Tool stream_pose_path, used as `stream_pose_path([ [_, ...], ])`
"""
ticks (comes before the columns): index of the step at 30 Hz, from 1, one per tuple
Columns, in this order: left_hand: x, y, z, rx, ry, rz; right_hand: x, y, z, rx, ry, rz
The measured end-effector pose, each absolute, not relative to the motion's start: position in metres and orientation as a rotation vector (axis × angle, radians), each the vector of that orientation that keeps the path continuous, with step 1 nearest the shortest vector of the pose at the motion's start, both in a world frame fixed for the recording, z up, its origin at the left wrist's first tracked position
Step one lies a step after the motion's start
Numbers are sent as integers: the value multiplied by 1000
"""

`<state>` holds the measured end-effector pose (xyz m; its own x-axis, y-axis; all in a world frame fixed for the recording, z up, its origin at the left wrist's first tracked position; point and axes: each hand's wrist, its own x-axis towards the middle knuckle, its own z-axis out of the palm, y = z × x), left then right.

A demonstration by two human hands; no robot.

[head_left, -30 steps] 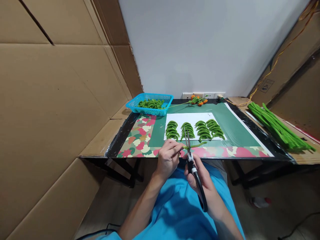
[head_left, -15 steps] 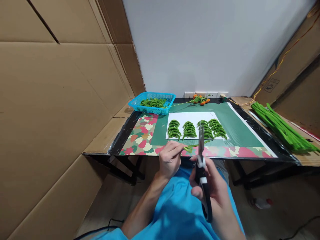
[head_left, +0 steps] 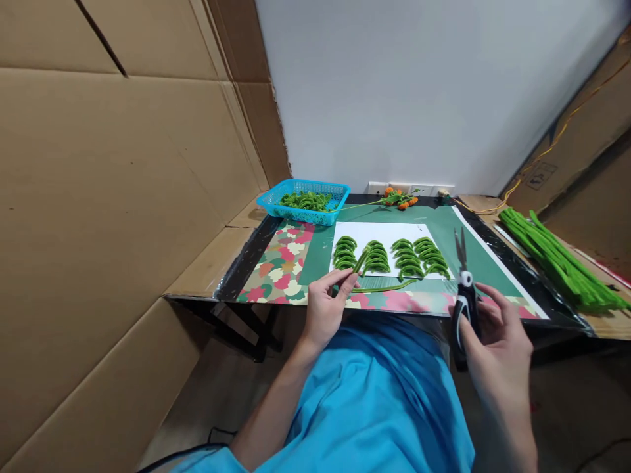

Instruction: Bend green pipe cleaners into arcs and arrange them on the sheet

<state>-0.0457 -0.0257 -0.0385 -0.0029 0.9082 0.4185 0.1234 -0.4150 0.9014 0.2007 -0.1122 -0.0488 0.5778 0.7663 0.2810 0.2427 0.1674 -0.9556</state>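
My left hand (head_left: pixel 328 303) pinches a short green pipe-cleaner piece (head_left: pixel 361 259) that points up over the white sheet (head_left: pixel 389 232). A longer green pipe cleaner (head_left: pixel 389 287) lies along the table's front edge just right of that hand. My right hand (head_left: pixel 495 335) grips black-handled scissors (head_left: pixel 462 289), blades up and nearly closed, at the front right of the green mat (head_left: pixel 453 240). Several rows of curved green pieces (head_left: pixel 389 255) lie on the white sheet.
A blue basket (head_left: pixel 305 200) of green pieces stands at the back left. A small orange-and-green flower sprig (head_left: pixel 400 196) lies at the back by the wall sockets. A bundle of long green pipe cleaners (head_left: pixel 557 259) lies on the right. Cardboard walls stand left and right.
My right hand has carried the scissors from the middle to the right. My left hand has lifted a cut green piece toward the white sheet; the longer piece now lies on the table.
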Motion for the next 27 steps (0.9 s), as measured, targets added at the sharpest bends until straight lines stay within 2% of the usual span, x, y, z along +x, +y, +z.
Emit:
stream_pose_path([
  [8,-47,-22,-34,1514,1061,1416,265,-114,-57,-2011,-1023,-81],
  [15,-52,-15,-35,1432,948,1336,304,-85,-43,-2366,-1294,-192],
  [22,-53,-18,-33,1515,959,1293,328,-46,-45,-2361,-1565,-298],
  [27,-53,-19,-34,1579,955,1270,315,-46,-26,-2411,-1681,-290],
])
